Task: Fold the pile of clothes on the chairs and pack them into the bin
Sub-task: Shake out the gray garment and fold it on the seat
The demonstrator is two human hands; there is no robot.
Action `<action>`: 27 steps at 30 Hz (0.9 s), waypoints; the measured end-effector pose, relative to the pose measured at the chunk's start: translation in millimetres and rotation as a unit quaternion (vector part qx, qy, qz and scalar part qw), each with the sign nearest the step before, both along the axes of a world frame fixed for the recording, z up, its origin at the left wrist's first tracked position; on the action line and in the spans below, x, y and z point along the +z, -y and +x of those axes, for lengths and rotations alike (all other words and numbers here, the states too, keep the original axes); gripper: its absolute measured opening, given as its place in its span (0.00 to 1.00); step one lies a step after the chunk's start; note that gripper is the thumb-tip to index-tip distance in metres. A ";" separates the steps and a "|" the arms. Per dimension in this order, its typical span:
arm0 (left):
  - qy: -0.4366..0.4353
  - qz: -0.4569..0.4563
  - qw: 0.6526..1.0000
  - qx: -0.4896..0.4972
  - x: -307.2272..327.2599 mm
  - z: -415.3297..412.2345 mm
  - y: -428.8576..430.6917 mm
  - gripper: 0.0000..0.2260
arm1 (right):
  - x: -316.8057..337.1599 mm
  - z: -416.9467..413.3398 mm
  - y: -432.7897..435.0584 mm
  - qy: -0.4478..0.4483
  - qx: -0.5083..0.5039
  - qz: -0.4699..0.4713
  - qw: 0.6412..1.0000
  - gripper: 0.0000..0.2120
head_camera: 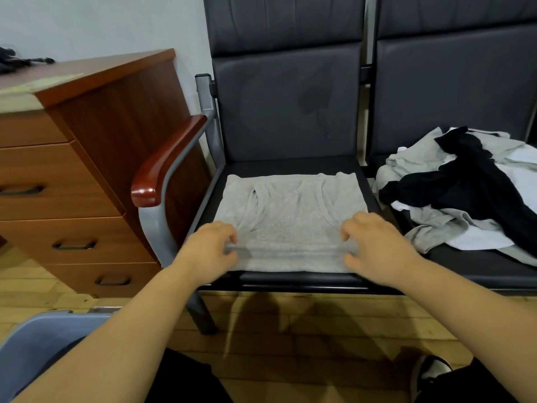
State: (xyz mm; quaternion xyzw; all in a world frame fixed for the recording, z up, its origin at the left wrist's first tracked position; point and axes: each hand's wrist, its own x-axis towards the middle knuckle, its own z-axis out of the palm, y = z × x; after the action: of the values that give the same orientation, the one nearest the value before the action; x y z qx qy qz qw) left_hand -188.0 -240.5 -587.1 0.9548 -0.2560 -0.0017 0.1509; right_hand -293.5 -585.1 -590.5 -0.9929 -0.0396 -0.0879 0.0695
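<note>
With left hand (210,248) and right hand (374,245), grips near hem of grey tank top (290,205) flat on chair seat (290,166); right of that seat, clothes pile (465,187).

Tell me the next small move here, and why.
Probably fold the near hem up toward the straps: the gray tank top lies flat on the chair seat, and left hand and right hand both seem to pinch that hem.
</note>
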 end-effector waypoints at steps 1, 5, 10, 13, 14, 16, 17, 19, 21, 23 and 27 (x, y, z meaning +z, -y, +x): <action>-0.002 0.023 0.999 -0.039 -1.0 -5.7 5.4 0.11 | -0.1 -4.2 -8.8 -0.013 0.042 -0.028 0.999 0.13; -0.043 0.141 0.987 -0.069 -1.7 -10.7 9.9 0.16 | -6.0 -10.3 -22.5 -0.124 0.061 -0.087 0.987 0.11; -0.044 0.178 0.983 -0.019 -0.3 -9.8 5.9 0.15 | -17.1 -3.2 -9.2 -0.064 -0.018 -0.113 0.991 0.04; -0.058 0.162 0.985 -0.013 2.0 -7.7 0.7 0.11 | -18.6 0.2 -4.2 -0.047 -0.036 -0.128 0.990 0.05; -0.053 0.162 0.985 -0.009 4.9 -5.5 -1.6 0.09 | -16.9 1.5 -1.1 -0.051 -0.041 -0.125 0.990 0.07; -0.033 0.146 0.989 0.014 14.3 -1.8 -6.2 0.07 | -8.4 3.5 5.2 -0.070 -0.055 -0.090 0.992 0.12; -0.017 0.129 0.991 0.030 19.2 -0.3 -8.7 0.08 | -3.9 4.6 8.4 -0.077 -0.064 -0.072 0.992 0.13; 0.003 0.077 0.995 0.062 28.0 3.8 -12.4 0.10 | 6.0 8.0 14.0 -0.075 -0.086 -0.047 0.992 0.13; 0.009 0.011 0.996 0.093 32.1 10.0 -12.4 0.11 | 15.0 14.1 18.4 -0.054 -0.108 -0.026 0.992 0.10; 0.008 -0.027 0.991 0.129 33.4 17.6 -8.9 0.09 | 22.6 22.4 20.7 -0.031 -0.127 0.014 0.991 0.09; -0.003 -0.053 0.982 0.181 31.1 36.9 2.3 0.05 | 29.1 44.6 25.3 -0.015 -0.145 0.070 0.987 0.05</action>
State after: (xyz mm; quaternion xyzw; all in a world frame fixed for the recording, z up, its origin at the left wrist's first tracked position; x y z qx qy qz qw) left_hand -151.1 -242.8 -556.0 0.9761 -0.0779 0.0361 0.1996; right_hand -248.9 -610.4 -561.4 -0.9820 0.1121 -0.0849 0.1259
